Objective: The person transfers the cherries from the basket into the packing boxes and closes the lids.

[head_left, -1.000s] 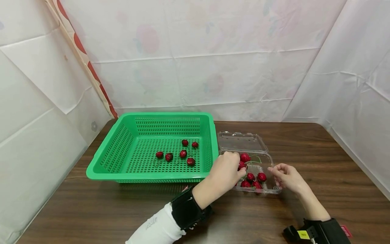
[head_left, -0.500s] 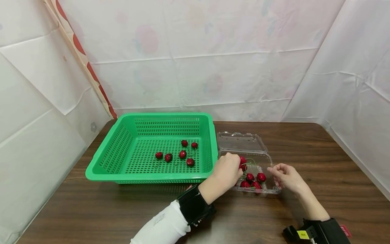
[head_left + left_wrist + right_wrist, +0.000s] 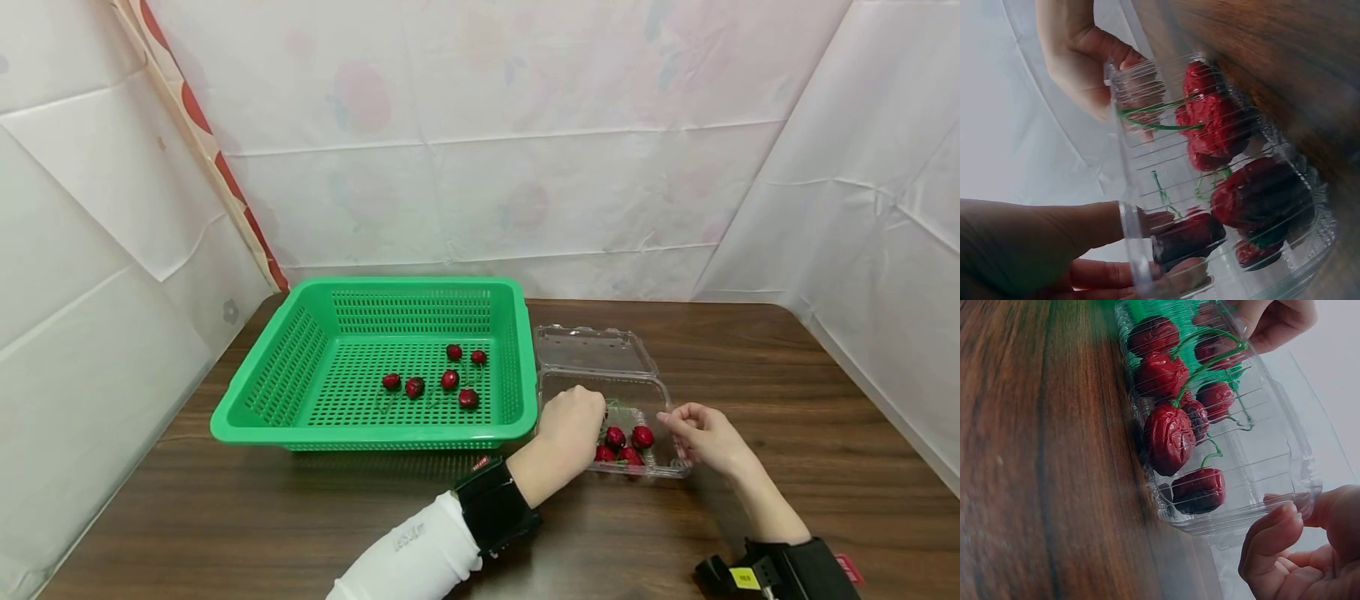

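Observation:
A clear plastic clamshell box (image 3: 651, 403) lies open on the table, with several red stemmed fruits (image 3: 642, 436) inside. My left hand (image 3: 596, 417) reaches into its left side. In the left wrist view its fingertips (image 3: 1182, 275) pinch a dark red fruit (image 3: 1188, 237) through the ribbed box wall (image 3: 1147, 169). My right hand (image 3: 675, 425) grips the box's right rim, with thumb and fingers (image 3: 1272, 534) closed on the box's edge (image 3: 1300, 487). More red fruits (image 3: 1169, 437) lie piled in the box with green stems.
A green perforated basket (image 3: 375, 433) stands left of the box, holding several red fruits (image 3: 450, 379). The box's lid (image 3: 596, 350) lies flat behind it. White sheets wall the brown table (image 3: 787, 400) at the back and both sides.
My left hand has slid nearer and lower inside the box, now covering the fruits at its left side. The right hand has stayed on the rim.

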The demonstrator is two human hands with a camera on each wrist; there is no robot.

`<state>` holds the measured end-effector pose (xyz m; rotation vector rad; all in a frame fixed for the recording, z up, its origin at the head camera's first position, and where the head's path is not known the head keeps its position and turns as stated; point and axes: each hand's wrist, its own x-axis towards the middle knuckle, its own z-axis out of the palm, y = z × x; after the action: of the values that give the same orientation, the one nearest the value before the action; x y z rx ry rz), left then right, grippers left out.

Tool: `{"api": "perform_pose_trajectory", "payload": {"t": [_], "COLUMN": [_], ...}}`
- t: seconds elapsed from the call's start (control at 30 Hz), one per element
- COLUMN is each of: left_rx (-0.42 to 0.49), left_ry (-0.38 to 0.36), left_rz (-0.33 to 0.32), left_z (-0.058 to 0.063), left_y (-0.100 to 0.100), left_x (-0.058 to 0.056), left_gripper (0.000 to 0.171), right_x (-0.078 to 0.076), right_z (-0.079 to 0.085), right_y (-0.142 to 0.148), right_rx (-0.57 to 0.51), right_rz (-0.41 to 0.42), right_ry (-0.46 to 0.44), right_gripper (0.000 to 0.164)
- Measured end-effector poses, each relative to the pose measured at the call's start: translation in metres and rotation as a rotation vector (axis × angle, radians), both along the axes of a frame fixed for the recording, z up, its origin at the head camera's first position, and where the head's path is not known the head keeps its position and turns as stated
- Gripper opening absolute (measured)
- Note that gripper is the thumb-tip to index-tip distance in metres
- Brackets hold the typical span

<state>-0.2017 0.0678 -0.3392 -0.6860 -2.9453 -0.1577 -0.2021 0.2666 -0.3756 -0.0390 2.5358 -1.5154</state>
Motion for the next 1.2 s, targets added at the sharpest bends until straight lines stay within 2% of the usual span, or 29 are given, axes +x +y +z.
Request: {"api": "perform_pose_trajectory", "payload": {"t": [0.37,0.67,0.97,1.2], "left_rx": [-0.076,-0.119,-0.122,-0.129], "left_ry": [0.045,0.084,0.063,0.072], "left_rz": [0.032,0.067,0.077,0.084], "left_z": [-0.010,-0.017,-0.017,-0.014], "left_y": [0.005,0.005,0.003,0.002], "left_x": [-0.004,-0.009,-0.010,-0.006], "left_gripper": [0.005,0.013,0.027,0.025], "right_x": [-0.001,-0.002,-0.001,0.001], "right_z": [0.000,-0.001,0.001,0.001], "right_y": [0.000,0.000,-0.001,-0.001], "right_rx": [0.016,0.008,0.014,-0.011], "right_rz": [-0.003,-0.007,-0.007,-0.004], "right_ry": [0.001,-0.004,0.000,-0.006], "right_gripper": [0.032,0.029,0.030,0.030]}}
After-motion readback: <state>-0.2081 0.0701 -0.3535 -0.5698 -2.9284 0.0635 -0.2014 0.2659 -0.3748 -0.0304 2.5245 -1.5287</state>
